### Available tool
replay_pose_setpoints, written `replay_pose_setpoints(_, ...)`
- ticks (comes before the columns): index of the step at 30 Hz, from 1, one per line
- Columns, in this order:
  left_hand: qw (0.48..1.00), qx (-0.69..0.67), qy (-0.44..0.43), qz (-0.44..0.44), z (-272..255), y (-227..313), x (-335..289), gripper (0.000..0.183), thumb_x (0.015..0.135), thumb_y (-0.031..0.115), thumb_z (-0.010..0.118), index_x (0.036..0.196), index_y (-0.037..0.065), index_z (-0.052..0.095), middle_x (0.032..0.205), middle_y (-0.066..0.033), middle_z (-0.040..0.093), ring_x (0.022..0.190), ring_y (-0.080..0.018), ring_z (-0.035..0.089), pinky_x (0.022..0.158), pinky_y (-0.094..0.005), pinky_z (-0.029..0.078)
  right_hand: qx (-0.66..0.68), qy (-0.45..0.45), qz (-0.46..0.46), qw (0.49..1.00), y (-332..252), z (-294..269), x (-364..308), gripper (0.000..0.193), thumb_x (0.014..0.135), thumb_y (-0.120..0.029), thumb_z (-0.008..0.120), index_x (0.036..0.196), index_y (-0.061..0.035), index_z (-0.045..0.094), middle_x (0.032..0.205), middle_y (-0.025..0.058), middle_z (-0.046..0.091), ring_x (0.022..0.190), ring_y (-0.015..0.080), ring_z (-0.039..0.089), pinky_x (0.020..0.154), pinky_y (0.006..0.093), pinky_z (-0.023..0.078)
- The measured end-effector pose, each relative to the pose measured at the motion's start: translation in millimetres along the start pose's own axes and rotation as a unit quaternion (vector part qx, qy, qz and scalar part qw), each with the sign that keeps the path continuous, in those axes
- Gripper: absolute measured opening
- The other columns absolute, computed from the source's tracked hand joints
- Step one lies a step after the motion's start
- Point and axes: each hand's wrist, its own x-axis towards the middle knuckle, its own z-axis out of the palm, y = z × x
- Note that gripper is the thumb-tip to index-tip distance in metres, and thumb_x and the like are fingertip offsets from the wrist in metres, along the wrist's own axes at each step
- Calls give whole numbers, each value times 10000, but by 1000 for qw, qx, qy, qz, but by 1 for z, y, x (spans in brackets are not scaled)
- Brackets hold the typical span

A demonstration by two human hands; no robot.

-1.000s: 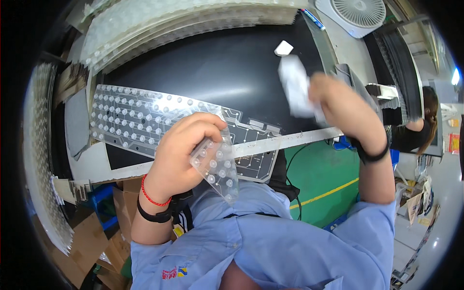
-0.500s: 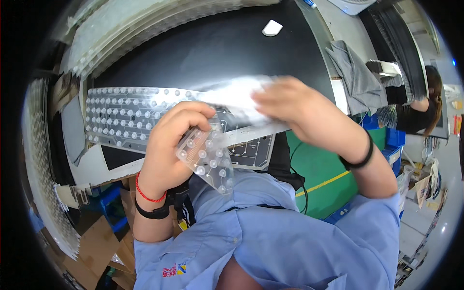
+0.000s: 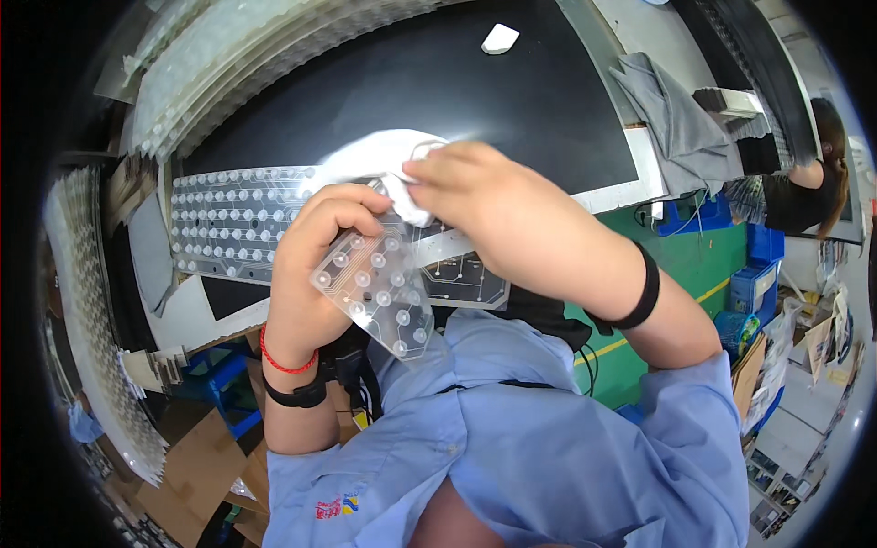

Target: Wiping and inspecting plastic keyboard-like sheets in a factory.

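A clear plastic keyboard membrane (image 3: 237, 219) with rows of round white domes lies along the near edge of the black tabletop. My left hand (image 3: 306, 260) pinches a clear domed flap (image 3: 379, 297), which tilts down past the table edge. Whether this flap joins the long sheet is hidden behind my fingers. A white cloth (image 3: 370, 153) is bunched in my right hand (image 3: 489, 192), right beside my left fingertips and over the membrane. To the right, a dark-looking end with printed traces (image 3: 466, 274) juts past the table edge.
A white block (image 3: 500, 39) sits at the far side of the black tabletop (image 3: 438, 82). Stacked domed sheets (image 3: 247, 68) stand at the far left. Grey cloth (image 3: 671, 123) drapes at the right, with blue bins (image 3: 754, 283) below. A person (image 3: 813, 173) is farther right.
My right hand has swept left with the white cloth, up to my left fingers. The flap in my left hand has shifted slightly left.
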Motion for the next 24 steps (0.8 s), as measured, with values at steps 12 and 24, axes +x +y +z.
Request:
replay_pose_setpoints(12, 999, -42, 28, -8, 2, -2, -5, 137, 825, 24, 637, 953, 13, 589, 1127, -130, 635, 1012, -226, 607, 904, -336, 478, -68, 80, 148, 983, -2, -84, -48, 313, 750, 77, 547, 1025, 32, 689, 967, 192, 661, 869, 375, 658, 820, 409, 530)
replay_pose_setpoints(24, 990, -125, 51, -32, 0, -3, -5, 165, 848, 85, 643, 980, 9, 578, 1163, -131, 600, 1058, -197, 567, 924, -324, 452, -211, -2, 293, 933, 26, -80, -90, 157, 743, 2, 570, 828, 10, 702, 920, 177, 695, 851, 367, 659, 764, 462, 527)
